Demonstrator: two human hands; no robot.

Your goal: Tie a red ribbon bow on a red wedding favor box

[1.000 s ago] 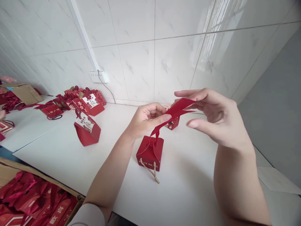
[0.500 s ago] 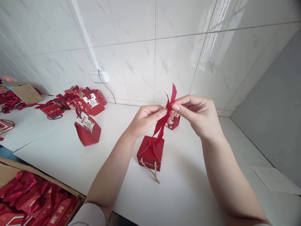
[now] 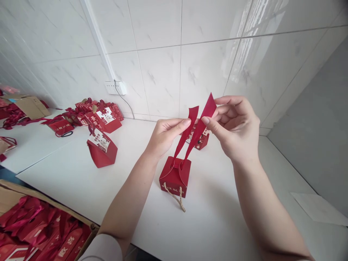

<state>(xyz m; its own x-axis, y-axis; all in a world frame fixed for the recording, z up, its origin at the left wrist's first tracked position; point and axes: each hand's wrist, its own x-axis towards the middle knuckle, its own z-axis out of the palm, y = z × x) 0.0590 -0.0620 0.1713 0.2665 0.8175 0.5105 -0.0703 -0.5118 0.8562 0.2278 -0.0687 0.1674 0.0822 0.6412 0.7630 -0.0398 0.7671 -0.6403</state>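
Red ribbon: two ends raised, running down into slots atop the small red box.
Left hand: grip clamped on one end, thumb outermost.
Right hand: grip clamped on the other end.
Small red box: upright on white bench, below both hands, gold cord at its front.
Patterned box: behind the ribbon.
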